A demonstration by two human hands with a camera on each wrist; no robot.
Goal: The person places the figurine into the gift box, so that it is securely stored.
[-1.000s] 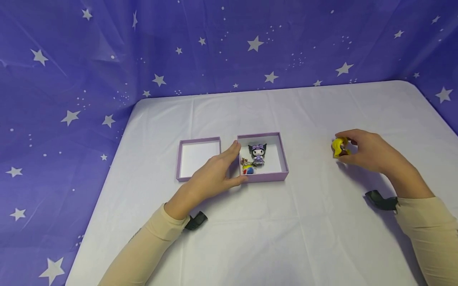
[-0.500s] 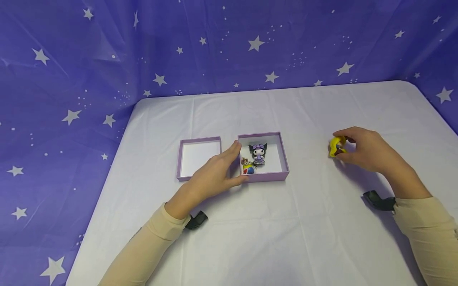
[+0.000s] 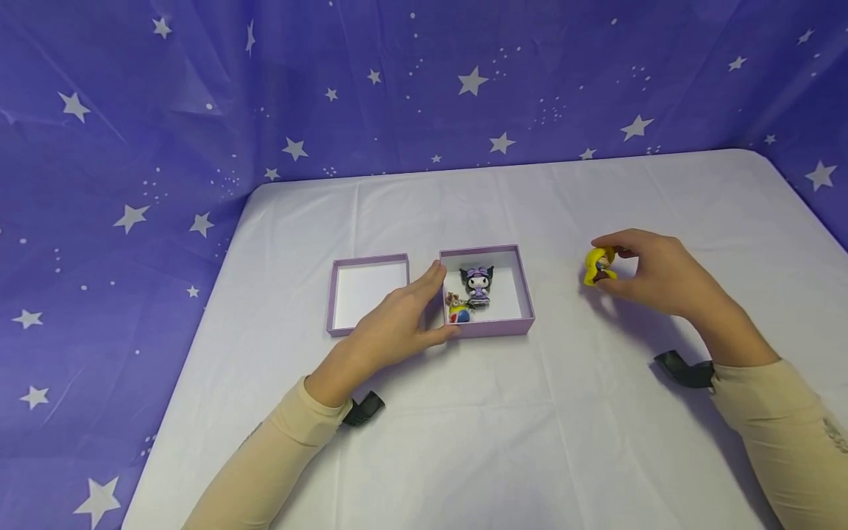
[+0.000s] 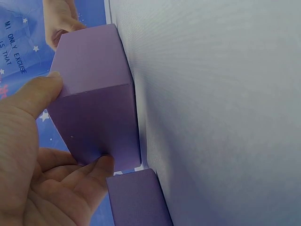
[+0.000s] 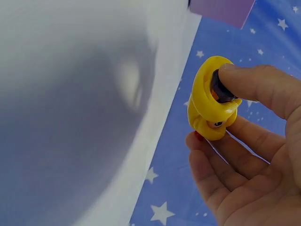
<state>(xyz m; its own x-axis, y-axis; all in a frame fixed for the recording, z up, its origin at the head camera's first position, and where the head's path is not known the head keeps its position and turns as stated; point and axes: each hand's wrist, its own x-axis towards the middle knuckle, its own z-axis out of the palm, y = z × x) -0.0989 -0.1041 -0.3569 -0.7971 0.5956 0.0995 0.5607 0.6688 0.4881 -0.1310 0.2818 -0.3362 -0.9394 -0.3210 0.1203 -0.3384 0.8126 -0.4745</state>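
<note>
My left hand [image 3: 394, 324] holds the left end of a purple open box [image 3: 500, 328], its thumb on the front wall. In the left wrist view the fingers press the box's [image 4: 94, 61] side wall. Inside the box a black-and-purple doll figurine [image 3: 478, 285] lies face up. By its near left corner is a smaller colourful figurine [image 3: 458, 309]. To the right of the box, my right hand [image 3: 656, 272] pinches a yellow-haired figurine [image 3: 599, 265] between thumb and fingers. In the right wrist view the thumb presses the figurine's [image 5: 211, 101] dark base, above the table.
A shallow purple lid [image 3: 367, 291] with a white inside lies left of the box, partly behind my left hand. White cloth [image 3: 530, 427] covers the table. Blue starry fabric [image 3: 397, 73] hangs behind it and on the sides.
My right hand has moved left toward the box, carrying the yellow-haired figurine along. The left hand and the box have stayed in place.
</note>
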